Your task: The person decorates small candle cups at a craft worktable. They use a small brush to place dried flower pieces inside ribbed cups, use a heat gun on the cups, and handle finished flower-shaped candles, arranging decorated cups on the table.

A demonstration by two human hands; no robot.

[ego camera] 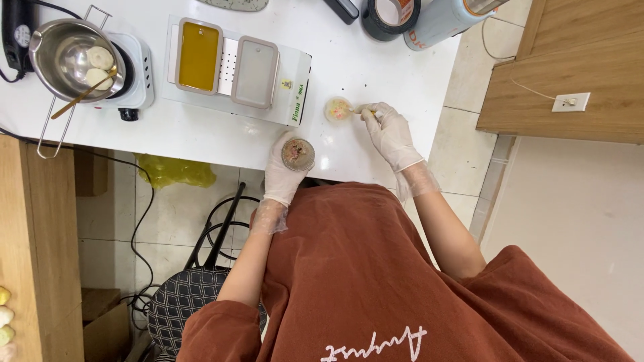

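Note:
My left hand [282,174], in a clear glove, holds a small round jar [298,154] of pinkish-brown bits near the front edge of the white table [201,134]. My right hand [390,133], also gloved, pinches a thin tool whose tip touches a small round cream-coloured piece [339,109] with pink and yellow specks, lying on the table just left of the fingers.
A white warming tray [238,70] carries an amber-filled dish [198,55] and a pale dish [255,72]. At the far left a metal pot [70,57] with white discs and a spoon sits on a small hotplate. A tape roll [390,17] and a bottle [446,21] stand at the back.

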